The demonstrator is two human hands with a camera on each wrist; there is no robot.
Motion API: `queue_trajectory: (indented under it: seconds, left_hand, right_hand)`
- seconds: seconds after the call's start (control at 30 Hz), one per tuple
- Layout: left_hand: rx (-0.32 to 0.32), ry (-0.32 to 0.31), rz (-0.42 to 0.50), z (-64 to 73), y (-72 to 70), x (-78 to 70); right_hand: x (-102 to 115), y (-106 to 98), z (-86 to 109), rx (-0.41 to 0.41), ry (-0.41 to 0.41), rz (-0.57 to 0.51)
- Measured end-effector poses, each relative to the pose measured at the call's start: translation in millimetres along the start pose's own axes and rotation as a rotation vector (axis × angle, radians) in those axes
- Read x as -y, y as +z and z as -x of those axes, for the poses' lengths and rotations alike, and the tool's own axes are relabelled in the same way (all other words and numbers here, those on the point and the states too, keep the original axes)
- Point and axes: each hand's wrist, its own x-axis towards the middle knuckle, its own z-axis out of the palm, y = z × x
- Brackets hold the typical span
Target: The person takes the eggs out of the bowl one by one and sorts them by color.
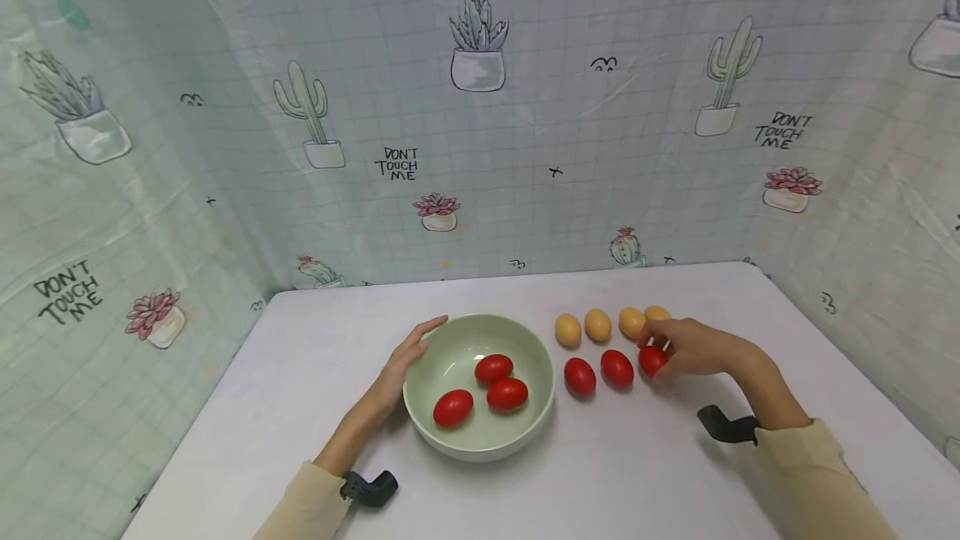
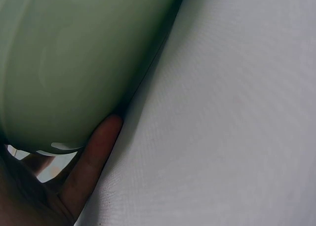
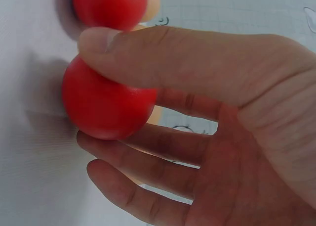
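A pale green bowl point(image 1: 480, 448) stands on the white table with three red eggs point(image 1: 453, 408) inside. My left hand point(image 1: 396, 369) rests along the bowl's left side, fingers stretched along its rim; in the left wrist view the thumb point(image 2: 96, 161) lies against the bowl's lower wall, close to the table. To the right of the bowl, my right hand point(image 1: 693, 348) holds a red egg point(image 3: 106, 100) between thumb and fingers. Two more red eggs point(image 1: 617, 369) lie in a row just left of that hand.
Behind the red eggs, several yellow eggs point(image 1: 597, 326) form a second row, the rightmost partly hidden by the right hand. A patterned curtain point(image 1: 480, 148) encloses the table point(image 1: 315, 348) at the back and sides. Each wrist bears a black strap-like mount point(image 1: 369, 490).
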Motion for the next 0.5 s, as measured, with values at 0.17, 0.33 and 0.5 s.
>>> queue_trajectory:
  seconds: [0.17,0.33,0.5]
  left_hand:
    - [0.009,0.006,0.006,0.7,-0.3,0.2]
    - [0.008,0.012,0.013,1.5,-0.3,-0.9]
    - [0.01,0.014,0.022,1.3,-0.3,-1.4]
  right_hand:
    - [-1.2,2.3,-2.6,0.003,0.028,0.024]
    - [-0.4,2.2,-3.2,0.0,0.036,0.033]
    - [-2.2,3.6,-3.5,0.014,0.055,0.015]
